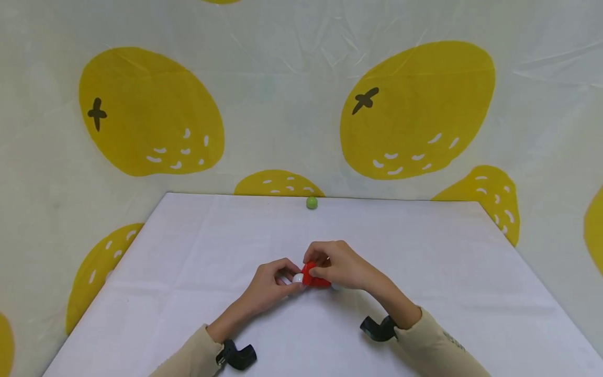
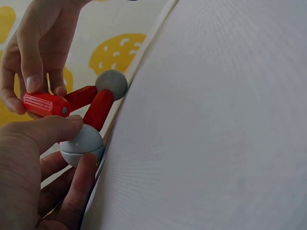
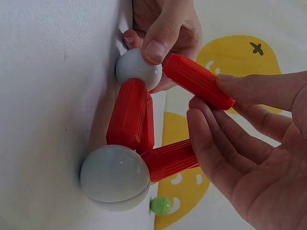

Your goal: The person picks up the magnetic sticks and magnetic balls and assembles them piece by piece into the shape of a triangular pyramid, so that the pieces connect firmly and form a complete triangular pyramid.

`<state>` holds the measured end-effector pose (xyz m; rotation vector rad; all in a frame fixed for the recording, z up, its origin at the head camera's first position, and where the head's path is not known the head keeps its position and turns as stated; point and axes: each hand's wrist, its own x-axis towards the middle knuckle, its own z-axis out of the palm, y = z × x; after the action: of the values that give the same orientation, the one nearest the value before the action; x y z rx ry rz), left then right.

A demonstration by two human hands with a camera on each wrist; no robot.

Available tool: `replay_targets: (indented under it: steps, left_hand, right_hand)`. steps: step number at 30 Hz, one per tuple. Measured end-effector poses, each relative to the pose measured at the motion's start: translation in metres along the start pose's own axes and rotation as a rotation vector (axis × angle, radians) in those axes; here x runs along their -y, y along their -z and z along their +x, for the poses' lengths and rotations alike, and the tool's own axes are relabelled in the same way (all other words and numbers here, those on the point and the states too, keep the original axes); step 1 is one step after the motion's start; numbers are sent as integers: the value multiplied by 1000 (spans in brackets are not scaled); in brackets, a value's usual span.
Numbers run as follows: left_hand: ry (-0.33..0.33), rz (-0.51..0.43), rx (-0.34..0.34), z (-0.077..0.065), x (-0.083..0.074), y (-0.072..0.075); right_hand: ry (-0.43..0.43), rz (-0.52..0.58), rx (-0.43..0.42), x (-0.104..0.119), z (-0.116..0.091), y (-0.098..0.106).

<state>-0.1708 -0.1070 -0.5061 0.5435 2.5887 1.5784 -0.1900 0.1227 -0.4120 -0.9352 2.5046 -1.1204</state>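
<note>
My left hand [image 1: 267, 287] pinches a white ball [image 2: 82, 146] between thumb and fingers, low over the white table. From that ball a red rod [image 3: 125, 112] runs to a second white ball [image 3: 115, 173] resting on the table. Another red rod [image 3: 171, 159] slants up from the second ball, and part of one more shows behind the first rod. My right hand [image 1: 347, 266] holds a separate red rod [image 3: 197, 81] between thumb and fingertips. One end of it comes close to the left-hand ball; whether they touch I cannot tell.
A small green ball [image 1: 311, 202] sits at the far edge of the white table [image 1: 226, 225], beyond both hands. Behind rises a pale curtain [image 1: 282, 104] printed with yellow fruit. Black wrist mounts [image 1: 237, 356] are strapped at both sleeves.
</note>
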Motion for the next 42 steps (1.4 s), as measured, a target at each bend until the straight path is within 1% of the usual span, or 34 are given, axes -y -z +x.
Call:
replay_targets:
  steps: [9, 19, 27, 36, 42]
  left_hand:
    - [-1, 4, 0, 0, -2, 0]
    - [7, 3, 0, -1, 0, 0]
    - [37, 7, 3, -2, 0, 0]
    - [19, 14, 6, -2, 1, 0]
    - [20, 16, 6, -2, 0, 0]
  right_hand:
    - [-18, -4, -3, -1, -2, -1]
    - [-31, -12, -21, 2, -3, -2]
    - [-24, -37, -51, 2, -2, -5]
    - [-13, -59, -76, 5, -2, -5]
    - [17, -99, -97, 5, -3, -4]
